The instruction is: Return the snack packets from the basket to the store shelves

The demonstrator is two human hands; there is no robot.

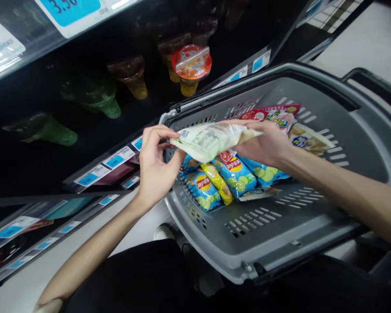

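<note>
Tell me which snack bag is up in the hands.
The pale bag, held between the left hand and right hand; the blue bags and yellow bag lie in the basket.

The chip bags [237, 174] look glossy, the basket [308, 221] smooth plastic

L hand [157, 167] pinching, R hand [263, 141] gripping, arms [99, 241] fwd.

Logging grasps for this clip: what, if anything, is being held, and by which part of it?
A pale packet: the left hand pinches its left end; the right hand holds its right end, grip partly hidden.
</note>
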